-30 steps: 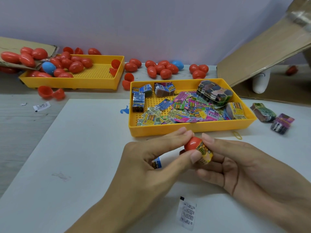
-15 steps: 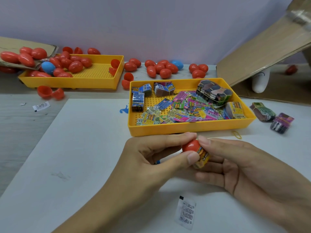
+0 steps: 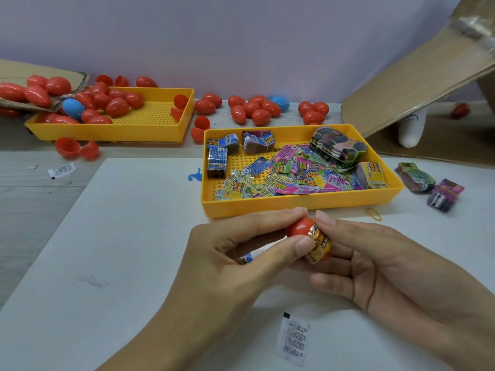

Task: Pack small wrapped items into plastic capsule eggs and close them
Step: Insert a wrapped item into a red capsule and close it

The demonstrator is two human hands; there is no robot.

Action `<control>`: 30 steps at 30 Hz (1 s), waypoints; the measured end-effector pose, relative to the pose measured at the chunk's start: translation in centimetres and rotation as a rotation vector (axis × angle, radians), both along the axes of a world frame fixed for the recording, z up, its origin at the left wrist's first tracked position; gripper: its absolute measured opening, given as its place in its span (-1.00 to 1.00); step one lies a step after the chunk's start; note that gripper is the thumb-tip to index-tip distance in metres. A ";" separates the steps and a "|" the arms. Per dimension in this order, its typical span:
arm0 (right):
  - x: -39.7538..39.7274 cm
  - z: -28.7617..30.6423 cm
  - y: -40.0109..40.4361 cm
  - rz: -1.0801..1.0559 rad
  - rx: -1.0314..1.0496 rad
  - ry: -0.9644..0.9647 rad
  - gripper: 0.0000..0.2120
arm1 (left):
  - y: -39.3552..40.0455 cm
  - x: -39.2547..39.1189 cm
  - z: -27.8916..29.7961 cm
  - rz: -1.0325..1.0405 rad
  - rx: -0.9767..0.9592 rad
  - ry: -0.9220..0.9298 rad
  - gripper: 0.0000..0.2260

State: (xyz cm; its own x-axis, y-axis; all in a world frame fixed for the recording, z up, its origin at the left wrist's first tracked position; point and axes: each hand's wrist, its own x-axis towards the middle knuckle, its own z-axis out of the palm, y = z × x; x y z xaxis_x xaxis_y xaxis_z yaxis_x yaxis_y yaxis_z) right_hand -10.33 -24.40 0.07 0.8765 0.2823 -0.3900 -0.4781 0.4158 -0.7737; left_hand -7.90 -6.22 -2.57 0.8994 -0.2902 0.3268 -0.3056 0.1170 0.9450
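Red plastic capsule half [image 3: 300, 227] sits pinched between thumb and forefinger of the left hand [image 3: 235, 253], which also tucks a blue packet [image 3: 246, 259], while the right hand [image 3: 375, 263] cups the other half with a yellow wrapped item [image 3: 320, 243] poking out, apparently lined up to press shut. Just beyond the hands, the yellow tray [image 3: 294, 204] of wrappers crowds the bench [image 3: 120, 236], and a white sachet [image 3: 294, 338] lies near the wrists.

Your left hand [image 3: 241, 253] and right hand [image 3: 375, 266] meet fingertip to fingertip (both curled, pinching), wrists low.
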 end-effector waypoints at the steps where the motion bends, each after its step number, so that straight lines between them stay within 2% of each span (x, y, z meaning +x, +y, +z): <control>1: 0.0 0.0 0.0 0.000 -0.004 -0.001 -0.62 | 0.0 0.0 -0.1 0.016 0.004 -0.014 -0.72; 5: 0.1 0.0 0.2 -0.014 -0.003 0.012 -0.62 | 0.0 0.0 -0.2 0.043 0.007 -0.043 -0.72; 8: 0.1 0.0 0.3 -0.075 -0.035 -0.041 -0.72 | 0.0 0.1 -0.2 0.026 -0.008 0.015 -0.70; 10: 0.0 0.0 0.3 -0.159 -0.170 -0.163 -0.68 | 0.0 0.2 -0.1 0.021 -0.025 0.077 -0.71; 14: -0.7 -0.6 0.7 -0.267 -0.527 -0.551 -0.48 | -0.1 0.3 0.6 0.008 -0.035 0.241 -0.70; 17: -1.1 -1.2 1.2 -0.259 -0.647 -0.749 -0.45 | -0.1 0.3 0.7 -0.101 -0.002 0.257 -0.69; 19: -1.1 -1.4 1.3 -0.259 -0.710 -0.827 -0.39 | -0.1 0.3 0.6 -0.088 -0.001 0.236 -0.75; 22: -1.1 -1.3 1.2 -0.261 -0.655 -0.804 -0.44 | 0.1 0.4 0.2 -0.015 0.006 0.141 -0.74; 24: -0.9 -0.8 0.9 -0.276 -0.560 -0.684 -0.57 | 0.2 0.6 -0.1 0.014 -0.024 0.112 -0.67; 26: -0.8 -0.5 1.0 -0.266 -0.497 -0.550 -0.59 | 0.2 0.6 -0.3 -0.020 -0.031 0.073 -0.66; 27: -0.8 -0.4 1.0 -0.251 -0.498 -0.503 -0.59 | 0.2 0.6 -0.3 -0.046 -0.017 0.039 -0.68; 30: -0.7 -0.1 1.3 -0.217 -0.542 -0.479 -0.76 | 0.1 0.5 -0.4 -0.088 -0.009 -0.026 -0.71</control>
